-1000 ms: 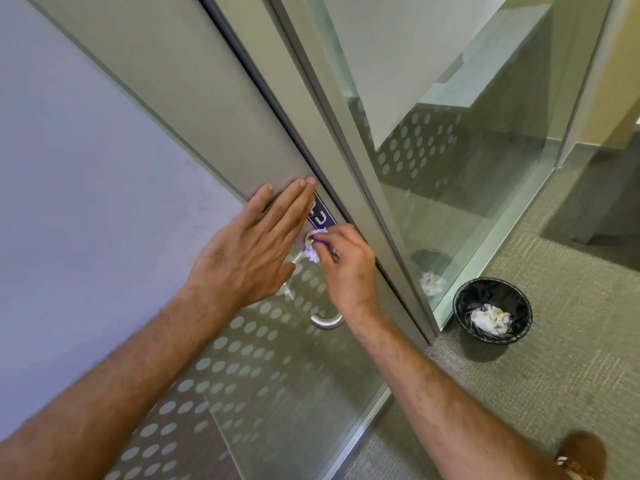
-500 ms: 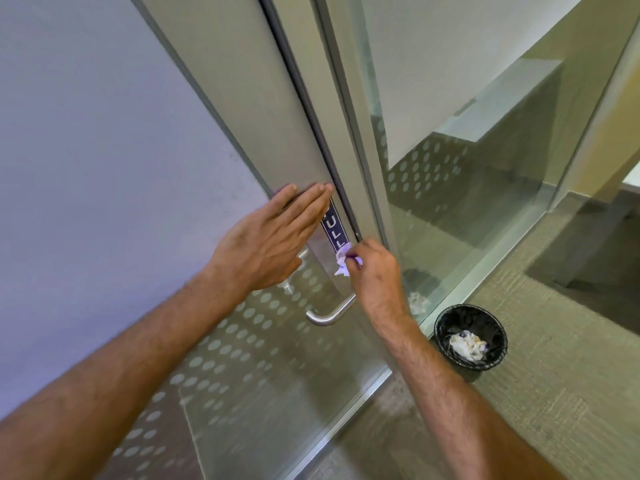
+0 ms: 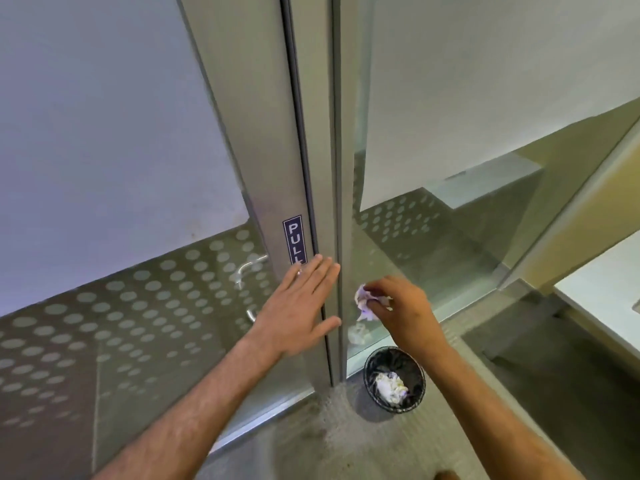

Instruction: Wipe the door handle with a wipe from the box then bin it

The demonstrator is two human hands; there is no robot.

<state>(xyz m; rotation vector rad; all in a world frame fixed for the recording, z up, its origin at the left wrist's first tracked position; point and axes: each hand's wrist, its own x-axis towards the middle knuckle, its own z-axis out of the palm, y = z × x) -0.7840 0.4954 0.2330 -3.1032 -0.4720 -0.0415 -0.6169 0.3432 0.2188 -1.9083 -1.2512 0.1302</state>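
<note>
My right hand (image 3: 401, 306) pinches a crumpled white wipe (image 3: 364, 303) in its fingertips, held in the air in front of the glass panel, above and a little left of the bin. My left hand (image 3: 298, 311) lies flat and open against the metal door stile, just under the blue PULL sign (image 3: 294, 240). The silver lever handle (image 3: 246, 271) shows through the dotted glass to the left of that hand; part of it is hidden behind my left hand. A black mesh bin (image 3: 394, 379) stands on the carpet at the door's foot with crumpled white paper inside. No wipe box is in view.
The glass door with a dotted frosted band (image 3: 138, 306) fills the left. A fixed glass panel (image 3: 433, 237) is to the right, reflecting the wipe. Grey carpet (image 3: 346, 438) runs along the bottom. A white surface edge (image 3: 602, 306) sits at far right.
My right hand has left the handle and moved right with the wipe, to above the bin. My view has swung right and up; the left hand stays flat on the door.
</note>
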